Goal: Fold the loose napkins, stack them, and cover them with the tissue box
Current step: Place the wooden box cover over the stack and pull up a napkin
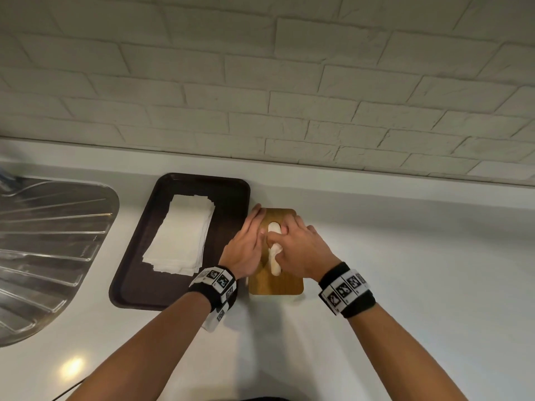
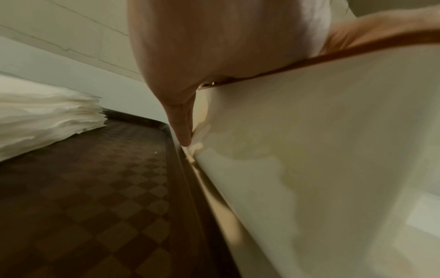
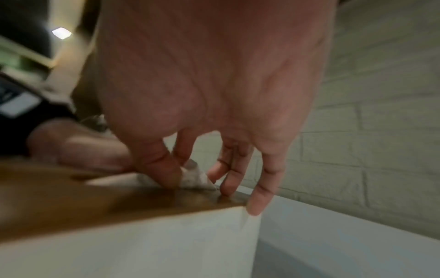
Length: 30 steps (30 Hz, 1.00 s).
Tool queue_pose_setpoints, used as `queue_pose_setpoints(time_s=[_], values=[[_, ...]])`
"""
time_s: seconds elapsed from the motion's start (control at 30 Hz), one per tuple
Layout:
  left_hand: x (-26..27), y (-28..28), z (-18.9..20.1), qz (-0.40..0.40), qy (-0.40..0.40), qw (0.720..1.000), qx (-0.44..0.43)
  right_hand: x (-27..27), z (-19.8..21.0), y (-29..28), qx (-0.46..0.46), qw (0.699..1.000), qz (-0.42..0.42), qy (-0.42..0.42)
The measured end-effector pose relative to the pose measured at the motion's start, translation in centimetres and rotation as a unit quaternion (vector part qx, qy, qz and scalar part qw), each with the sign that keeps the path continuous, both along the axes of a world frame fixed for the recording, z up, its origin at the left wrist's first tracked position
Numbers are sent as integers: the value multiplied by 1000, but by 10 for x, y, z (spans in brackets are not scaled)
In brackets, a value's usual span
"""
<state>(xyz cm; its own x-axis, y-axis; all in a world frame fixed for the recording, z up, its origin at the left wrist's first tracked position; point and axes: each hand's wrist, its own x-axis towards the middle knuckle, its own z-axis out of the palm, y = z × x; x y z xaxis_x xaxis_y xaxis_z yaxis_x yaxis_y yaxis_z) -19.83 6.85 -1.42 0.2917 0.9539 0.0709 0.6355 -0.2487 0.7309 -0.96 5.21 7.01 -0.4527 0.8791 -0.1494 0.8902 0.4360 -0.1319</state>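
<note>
Both hands work on the tissue box (image 1: 275,282), which stands on the counter (image 1: 405,256) just right of the tray (image 1: 133,287) holding the folded napkin stack (image 1: 181,234): left hand (image 1: 246,244) lies flat, steadying the lid, right hand (image 1: 301,250) pinches the tissue (image 1: 274,257) at the slot. Best keep the box pinned while drawing the sheet straight up, lest it tear

Napkins (image 1: 180,234): white, folded, stacked flat with slightly uneven edges on a dark brown tray (image 1: 139,285). Tissue box (image 1: 276,285): white sides, wooden top, upright just right of the tray, white tissue (image 1: 275,257) protruding from its slot.
</note>
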Motion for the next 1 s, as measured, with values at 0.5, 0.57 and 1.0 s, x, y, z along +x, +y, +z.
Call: queue_pose_setpoints(time_s=[0.5,0.57,1.0], values=[[0,-3,0,12,27,999,23,2,11,-18,-37,998,-18,38],[0,-3,-2,11,24,999,26,5,14,-19,-22,992,-63,106],[-1,0,-3,-5,33,998,46,-33,13,46,30,997,-33,-65]])
